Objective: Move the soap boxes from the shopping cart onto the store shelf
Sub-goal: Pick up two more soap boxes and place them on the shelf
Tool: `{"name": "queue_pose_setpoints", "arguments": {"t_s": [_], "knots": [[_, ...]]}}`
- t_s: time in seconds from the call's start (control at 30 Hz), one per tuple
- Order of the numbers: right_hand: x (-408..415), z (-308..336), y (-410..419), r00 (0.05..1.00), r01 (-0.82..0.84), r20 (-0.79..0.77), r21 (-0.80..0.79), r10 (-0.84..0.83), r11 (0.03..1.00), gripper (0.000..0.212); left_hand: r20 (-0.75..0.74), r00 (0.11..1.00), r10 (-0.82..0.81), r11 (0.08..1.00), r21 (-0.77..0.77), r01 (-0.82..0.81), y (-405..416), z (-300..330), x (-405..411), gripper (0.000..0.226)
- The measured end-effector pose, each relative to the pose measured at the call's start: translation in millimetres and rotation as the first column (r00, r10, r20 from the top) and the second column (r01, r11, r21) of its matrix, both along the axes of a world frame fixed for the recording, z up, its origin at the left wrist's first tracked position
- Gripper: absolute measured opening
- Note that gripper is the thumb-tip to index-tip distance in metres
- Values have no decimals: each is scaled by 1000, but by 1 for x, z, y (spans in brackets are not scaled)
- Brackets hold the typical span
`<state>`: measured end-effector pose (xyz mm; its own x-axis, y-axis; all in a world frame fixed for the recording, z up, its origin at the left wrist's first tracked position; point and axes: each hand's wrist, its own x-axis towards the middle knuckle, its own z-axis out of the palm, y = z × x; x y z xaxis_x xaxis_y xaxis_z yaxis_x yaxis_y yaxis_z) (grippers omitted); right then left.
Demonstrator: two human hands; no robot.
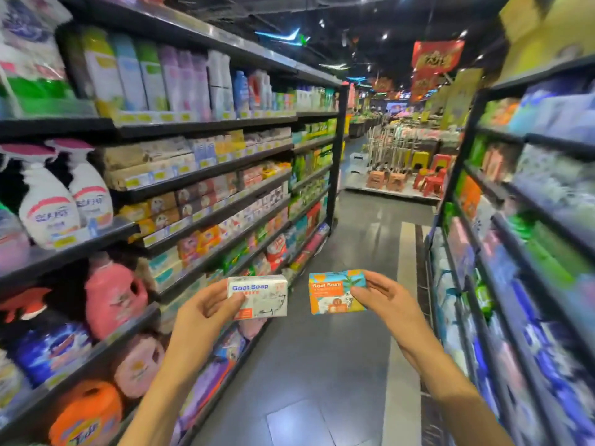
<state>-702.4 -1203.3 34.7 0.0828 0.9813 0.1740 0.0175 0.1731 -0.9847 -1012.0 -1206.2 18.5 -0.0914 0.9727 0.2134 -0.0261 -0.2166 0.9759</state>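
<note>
Beside the left shelf (206,175) (stocked with soap boxes and detergent), the left hand (206,312) pinches a white box (260,296) and the right hand (383,300) pinches an orange box (333,292), both boxes held apart over the aisle floor (322,365).

Left hand (206,312) grips a white rectangular cardboard "Goat Soap" box (261,297); right hand (388,299) grips an orange-and-teal cardboard soap box (335,292). Boxes apart, held above grey aisle floor (338,365). Stocked black metal shelves (206,175) left.

Store shelf (206,175) stocked with soap boxes (199,201)
</note>
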Motion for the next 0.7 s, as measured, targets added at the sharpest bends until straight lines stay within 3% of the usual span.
{"name": "queue_pose_setpoints", "arguments": {"t_s": [0.17, 0.37, 0.47, 0.7], "knots": [[82, 12, 32, 997, 78, -24, 25, -77, 997, 34, 11, 993, -116, 993, 29, 116, 57, 16, 86, 27], [161, 9, 100, 984, 176, -23, 39, -175, 984, 44, -21, 978, -208, 976, 58, 209, 145, 23, 159, 28], [193, 4, 151, 974, 228, 1, 44, -228, 973, 52, -27, 972, -232, 969, 78, 234, 205, 23, 191, 28], [236, 20, 283, 979, 206, -26, 77, -204, 976, 44, -51, 962, -269, 955, 116, 273, 359, 31, 246, 29]]}}
